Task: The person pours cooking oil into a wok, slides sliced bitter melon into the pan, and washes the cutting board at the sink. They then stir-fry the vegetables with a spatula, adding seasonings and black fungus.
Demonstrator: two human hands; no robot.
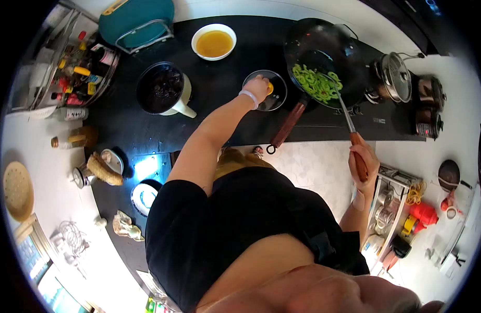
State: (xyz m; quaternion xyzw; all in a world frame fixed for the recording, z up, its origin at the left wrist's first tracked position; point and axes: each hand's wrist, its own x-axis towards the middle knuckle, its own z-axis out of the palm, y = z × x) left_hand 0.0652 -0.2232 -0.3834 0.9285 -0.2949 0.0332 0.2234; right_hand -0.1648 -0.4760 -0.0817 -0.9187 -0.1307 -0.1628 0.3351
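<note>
My right hand (364,160) is closed round the wooden handle of a wok spatula (346,111). The spatula's metal end reaches into a dark wok (297,47), among cut green vegetables (314,83) that look like sliced peppers. My left hand (257,88) is closed at a small yellow object (270,88), mostly hidden by the fingers. Beneath that hand lies a round, dark, see-through piece with a pale rim (276,107); I cannot tell whether it is a lid or a dish. The wok's brown handle (290,123) points toward my body, between both hands.
A white bowl of yellow-brown liquid (214,44) stands at the back, with a dark-filled pot (165,88) left of it. Seasoning bottles (78,73) crowd a corner rack. A lidded pot (396,78) and dark jars (429,107) stand right of the wok.
</note>
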